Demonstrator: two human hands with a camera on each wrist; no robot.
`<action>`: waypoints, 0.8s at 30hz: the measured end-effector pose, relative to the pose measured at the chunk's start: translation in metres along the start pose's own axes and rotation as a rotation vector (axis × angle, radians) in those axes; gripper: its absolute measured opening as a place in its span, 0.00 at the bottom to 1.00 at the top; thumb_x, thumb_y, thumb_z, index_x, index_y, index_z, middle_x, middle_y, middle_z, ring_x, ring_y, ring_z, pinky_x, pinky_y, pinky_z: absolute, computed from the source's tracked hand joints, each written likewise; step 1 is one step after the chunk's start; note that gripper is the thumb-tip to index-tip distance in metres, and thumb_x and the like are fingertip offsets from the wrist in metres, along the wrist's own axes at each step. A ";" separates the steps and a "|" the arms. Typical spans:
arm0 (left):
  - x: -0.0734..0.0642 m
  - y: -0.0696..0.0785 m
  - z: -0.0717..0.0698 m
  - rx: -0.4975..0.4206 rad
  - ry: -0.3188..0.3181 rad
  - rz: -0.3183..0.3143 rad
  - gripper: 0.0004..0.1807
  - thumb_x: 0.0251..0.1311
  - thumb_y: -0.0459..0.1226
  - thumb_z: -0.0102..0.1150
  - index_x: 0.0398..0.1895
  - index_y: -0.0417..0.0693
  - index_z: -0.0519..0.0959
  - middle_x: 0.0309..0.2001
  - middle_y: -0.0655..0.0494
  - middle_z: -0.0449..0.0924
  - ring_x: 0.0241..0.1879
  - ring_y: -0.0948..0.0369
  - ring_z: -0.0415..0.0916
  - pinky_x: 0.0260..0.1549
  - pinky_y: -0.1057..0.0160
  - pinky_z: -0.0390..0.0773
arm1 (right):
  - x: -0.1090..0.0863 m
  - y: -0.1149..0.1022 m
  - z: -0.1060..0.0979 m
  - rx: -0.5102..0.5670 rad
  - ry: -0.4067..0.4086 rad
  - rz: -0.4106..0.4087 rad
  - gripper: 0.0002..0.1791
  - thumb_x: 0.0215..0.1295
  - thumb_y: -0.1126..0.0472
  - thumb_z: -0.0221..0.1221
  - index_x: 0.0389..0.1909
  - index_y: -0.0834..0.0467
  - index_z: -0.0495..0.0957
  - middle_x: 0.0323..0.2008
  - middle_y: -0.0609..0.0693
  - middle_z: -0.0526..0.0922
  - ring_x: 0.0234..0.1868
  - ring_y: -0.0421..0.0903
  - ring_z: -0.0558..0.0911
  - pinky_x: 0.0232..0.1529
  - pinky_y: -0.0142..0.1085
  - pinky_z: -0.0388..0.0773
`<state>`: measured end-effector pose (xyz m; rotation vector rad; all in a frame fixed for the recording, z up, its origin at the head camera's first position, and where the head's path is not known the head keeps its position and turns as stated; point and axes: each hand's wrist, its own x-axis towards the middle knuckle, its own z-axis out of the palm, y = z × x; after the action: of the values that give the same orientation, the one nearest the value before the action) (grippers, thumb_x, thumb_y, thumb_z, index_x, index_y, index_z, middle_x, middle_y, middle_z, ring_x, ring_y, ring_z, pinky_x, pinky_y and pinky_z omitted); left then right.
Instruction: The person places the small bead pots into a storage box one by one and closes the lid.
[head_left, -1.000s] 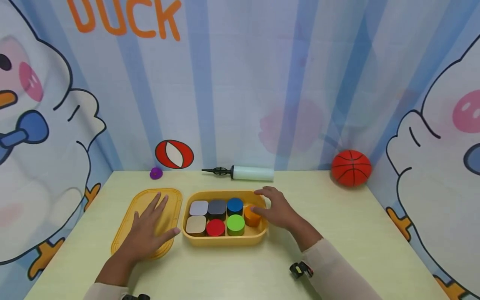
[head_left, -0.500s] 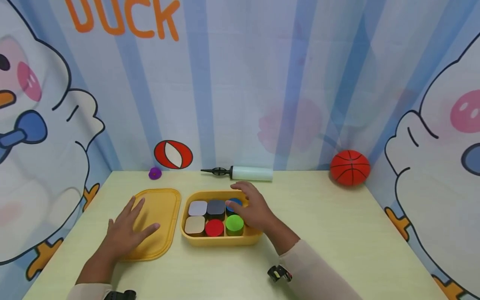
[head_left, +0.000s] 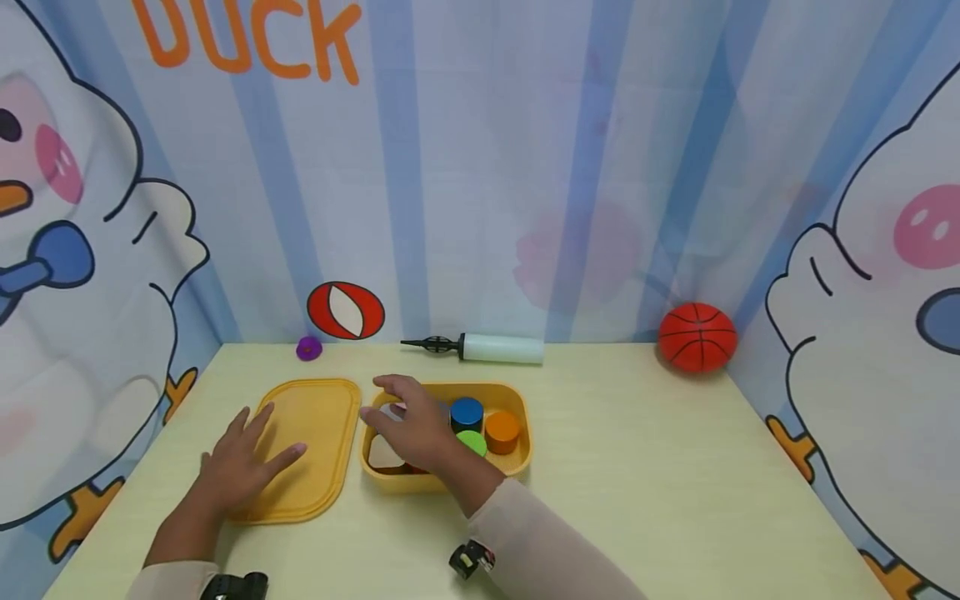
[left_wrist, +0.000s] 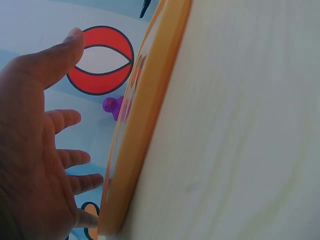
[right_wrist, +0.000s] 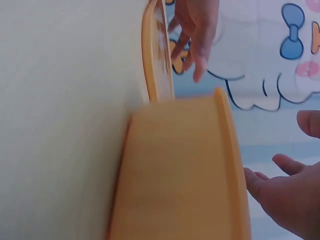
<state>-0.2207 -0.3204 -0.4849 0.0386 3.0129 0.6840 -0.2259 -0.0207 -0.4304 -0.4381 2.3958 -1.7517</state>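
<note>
A yellow box holds several coloured pieces with flat tops. Its blue piece, orange piece and part of the green piece show right of my right hand. That hand hovers over the box's left half with fingers spread and nothing held, hiding most of the grey and red pieces. A beige piece shows below its thumb. My left hand, fingers apart, is over the left side of a yellow lid; in the left wrist view the hand holds nothing.
Along the back edge lie a purple toy and a hand pump with a black nozzle. A red basketball sits at the back right. A printed curtain rises behind the table.
My right hand has swept left across the box from the orange piece, uncovering it. My left hand has shifted left and slightly nearer over the lid. The pieces appear unmoved.
</note>
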 end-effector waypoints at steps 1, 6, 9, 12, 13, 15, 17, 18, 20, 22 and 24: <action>0.000 -0.001 0.000 -0.005 -0.003 0.001 0.60 0.73 0.69 0.55 0.88 0.36 0.47 0.84 0.17 0.38 0.80 0.17 0.43 0.67 0.06 0.43 | 0.001 -0.002 0.006 0.012 0.000 0.005 0.29 0.80 0.48 0.64 0.77 0.47 0.74 0.80 0.50 0.72 0.81 0.55 0.74 0.79 0.51 0.75; 0.000 -0.006 -0.003 -0.027 -0.017 0.003 0.59 0.74 0.69 0.54 0.88 0.36 0.46 0.83 0.16 0.39 0.80 0.17 0.43 0.66 0.06 0.43 | 0.000 -0.010 0.032 0.029 -0.030 0.015 0.30 0.81 0.48 0.63 0.79 0.49 0.72 0.80 0.47 0.71 0.83 0.51 0.72 0.79 0.48 0.75; 0.000 -0.010 -0.004 -0.030 -0.015 0.009 0.58 0.75 0.68 0.53 0.88 0.36 0.46 0.83 0.16 0.40 0.80 0.17 0.43 0.66 0.05 0.43 | -0.003 -0.014 0.047 0.046 -0.049 0.005 0.31 0.82 0.47 0.62 0.80 0.49 0.70 0.81 0.46 0.69 0.83 0.49 0.69 0.80 0.47 0.73; -0.001 -0.014 -0.003 -0.048 -0.010 0.012 0.58 0.75 0.67 0.53 0.89 0.37 0.46 0.83 0.17 0.41 0.80 0.18 0.43 0.65 0.05 0.42 | -0.006 -0.020 0.060 0.083 -0.029 0.037 0.33 0.82 0.45 0.61 0.81 0.48 0.68 0.82 0.46 0.69 0.83 0.52 0.70 0.80 0.49 0.74; -0.002 -0.016 -0.002 -0.057 -0.006 0.016 0.57 0.76 0.67 0.53 0.89 0.37 0.46 0.84 0.18 0.42 0.80 0.18 0.44 0.65 0.05 0.42 | -0.007 -0.022 0.064 0.096 -0.018 0.055 0.33 0.82 0.44 0.60 0.82 0.47 0.68 0.82 0.46 0.69 0.83 0.53 0.71 0.80 0.50 0.74; -0.003 -0.017 0.000 -0.073 0.008 0.030 0.56 0.76 0.65 0.54 0.89 0.37 0.47 0.83 0.18 0.44 0.80 0.19 0.45 0.65 0.05 0.42 | -0.008 -0.024 0.072 0.123 -0.002 0.093 0.34 0.83 0.42 0.58 0.83 0.46 0.66 0.83 0.46 0.68 0.84 0.54 0.70 0.81 0.53 0.72; -0.004 -0.021 0.001 -0.084 0.027 0.057 0.54 0.77 0.64 0.54 0.88 0.36 0.48 0.83 0.18 0.47 0.80 0.19 0.47 0.65 0.05 0.43 | -0.010 -0.025 0.081 0.135 0.003 0.112 0.34 0.84 0.42 0.56 0.84 0.47 0.64 0.84 0.46 0.66 0.85 0.54 0.68 0.83 0.56 0.68; -0.005 -0.022 0.002 -0.088 0.036 0.070 0.53 0.77 0.63 0.54 0.88 0.36 0.49 0.82 0.18 0.48 0.80 0.19 0.47 0.64 0.05 0.43 | -0.011 -0.025 0.085 0.131 0.002 0.120 0.35 0.84 0.41 0.55 0.84 0.47 0.63 0.84 0.46 0.65 0.85 0.53 0.66 0.84 0.57 0.67; -0.005 -0.025 0.004 -0.093 0.051 0.094 0.53 0.77 0.62 0.55 0.87 0.35 0.50 0.82 0.19 0.51 0.80 0.20 0.49 0.64 0.05 0.43 | -0.013 -0.024 0.091 0.117 -0.005 0.130 0.36 0.84 0.40 0.54 0.85 0.49 0.61 0.86 0.46 0.62 0.87 0.52 0.63 0.85 0.58 0.64; -0.006 -0.027 0.005 -0.097 0.054 0.109 0.53 0.77 0.61 0.56 0.87 0.34 0.51 0.82 0.19 0.52 0.80 0.20 0.50 0.64 0.05 0.43 | -0.014 -0.021 0.096 0.091 -0.012 0.135 0.39 0.83 0.39 0.55 0.86 0.49 0.59 0.88 0.46 0.58 0.88 0.52 0.61 0.86 0.58 0.62; -0.005 -0.027 0.005 -0.096 0.045 0.108 0.53 0.77 0.62 0.56 0.87 0.34 0.51 0.83 0.20 0.52 0.80 0.20 0.49 0.64 0.05 0.42 | -0.014 -0.018 0.096 0.060 -0.023 0.146 0.42 0.81 0.37 0.57 0.87 0.48 0.57 0.89 0.46 0.55 0.89 0.52 0.59 0.86 0.58 0.61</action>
<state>-0.2155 -0.3425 -0.5005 0.1851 3.0345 0.8497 -0.1825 -0.1086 -0.4443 -0.2672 2.2897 -1.7391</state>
